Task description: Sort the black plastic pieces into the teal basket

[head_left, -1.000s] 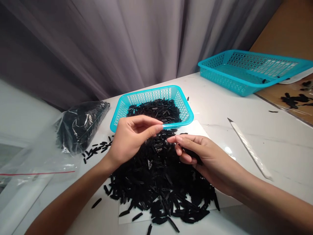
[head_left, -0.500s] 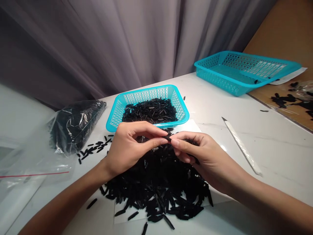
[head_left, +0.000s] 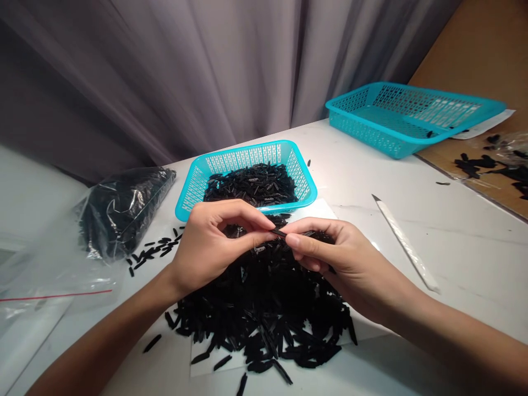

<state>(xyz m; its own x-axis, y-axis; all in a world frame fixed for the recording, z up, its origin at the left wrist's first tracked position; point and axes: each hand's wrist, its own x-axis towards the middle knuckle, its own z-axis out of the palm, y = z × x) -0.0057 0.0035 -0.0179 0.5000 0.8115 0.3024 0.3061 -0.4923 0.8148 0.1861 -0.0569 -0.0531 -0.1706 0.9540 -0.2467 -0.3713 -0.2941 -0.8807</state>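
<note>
Between both hands is a small slim black piece (head_left: 279,233), its exact kind unclear. My left hand (head_left: 220,242) pinches one end of it between thumb and forefinger. The other end sits in the thumb-and-finger pinch of my right hand (head_left: 325,245), whose remaining fingers curl underneath. Below the hands spreads a large heap of similar black pieces (head_left: 268,308) on white paper. Just beyond the fingers stands a small blue basket (head_left: 307,190), partly filled with black pieces (head_left: 251,184).
A clear zip bag (head_left: 124,214) of black pieces lies at left, with loose pieces (head_left: 154,250) beside it. On the right rests a white-handled pointed knife (head_left: 406,242). A larger blue basket (head_left: 371,129) stands at back right, near cardboard (head_left: 495,192). A grey curtain (head_left: 247,66) hangs behind.
Both hands keep their pinch on the black piece, which appears slightly tilted differently. The whole view has shifted a little, moving everything slightly left and up.
</note>
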